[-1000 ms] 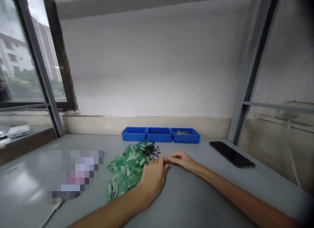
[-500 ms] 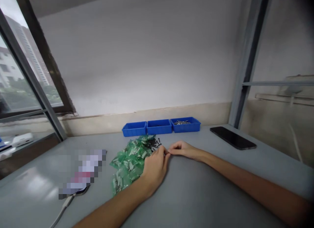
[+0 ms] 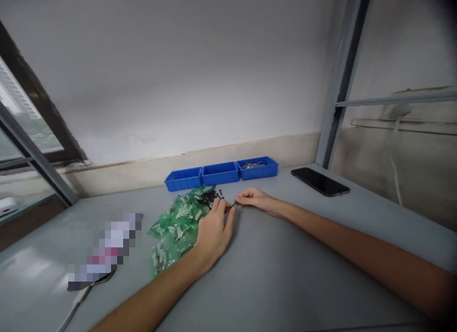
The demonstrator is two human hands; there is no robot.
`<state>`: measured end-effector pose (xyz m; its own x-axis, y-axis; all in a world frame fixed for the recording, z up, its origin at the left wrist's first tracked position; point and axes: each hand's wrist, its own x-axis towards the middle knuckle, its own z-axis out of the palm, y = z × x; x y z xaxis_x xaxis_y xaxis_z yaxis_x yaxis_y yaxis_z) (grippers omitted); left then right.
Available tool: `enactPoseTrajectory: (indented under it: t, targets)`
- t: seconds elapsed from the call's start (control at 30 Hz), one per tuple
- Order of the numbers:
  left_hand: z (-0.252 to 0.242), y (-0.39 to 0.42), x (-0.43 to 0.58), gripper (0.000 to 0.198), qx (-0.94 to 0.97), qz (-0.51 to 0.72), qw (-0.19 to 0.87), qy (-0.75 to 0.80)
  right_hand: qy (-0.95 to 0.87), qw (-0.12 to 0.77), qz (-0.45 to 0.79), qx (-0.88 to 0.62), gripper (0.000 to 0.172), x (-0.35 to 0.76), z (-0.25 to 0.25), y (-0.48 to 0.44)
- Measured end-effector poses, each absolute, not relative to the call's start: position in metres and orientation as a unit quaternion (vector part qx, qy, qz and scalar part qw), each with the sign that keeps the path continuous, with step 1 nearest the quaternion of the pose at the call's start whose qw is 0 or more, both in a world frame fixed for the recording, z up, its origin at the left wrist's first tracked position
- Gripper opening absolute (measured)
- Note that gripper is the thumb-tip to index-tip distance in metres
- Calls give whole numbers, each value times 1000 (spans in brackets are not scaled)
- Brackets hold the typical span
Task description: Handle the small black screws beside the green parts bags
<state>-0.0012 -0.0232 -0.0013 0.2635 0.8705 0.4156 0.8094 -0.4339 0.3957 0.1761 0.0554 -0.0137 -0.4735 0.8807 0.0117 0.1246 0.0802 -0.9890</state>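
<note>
My right hand (image 3: 256, 199) pinches one end of a small dark screw (image 3: 233, 205) between thumb and fingertips. Just to its left, my left hand (image 3: 215, 227) has its thumb spread away from the bent fingers, with the thumb tip close to that screw. Whether the thumb touches it I cannot tell. Loose black screws (image 3: 220, 194) lie beyond the left fingertips, partly covered by them. Beside and under the left hand is a heap of green plastic bags (image 3: 174, 227) with metal and pale parts inside.
Along the wall stand three blue bins (image 3: 220, 174) in a row; the right one holds silvery long thin pieces (image 3: 253, 165). A black phone (image 3: 319, 181) lies at right. At left is a blurred-out device (image 3: 107, 251) with a white cable (image 3: 74, 306). Grey frame posts (image 3: 341, 84) flank the table.
My left thumb and fingers have parted, and a dark screw now shows at my right fingertips. The hands are slightly farther apart. The whole view has shifted, with things appearing farther left and higher.
</note>
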Motion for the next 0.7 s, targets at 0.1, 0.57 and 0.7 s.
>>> enactPoseTrajectory:
  t: [0.1, 0.57, 0.7]
  targets:
    - [-2, -22, -2, 20, 778, 323, 68, 535, -652, 329, 564, -386, 39, 176, -13, 54]
    - [-4, -18, -3, 19, 778, 343, 82, 521, -746, 266, 515, -328, 32, 178, -18, 56]
    - [-4, -19, -3, 20, 779, 340, 85, 520, -784, 257, 477, -304, 29, 175, -21, 55]
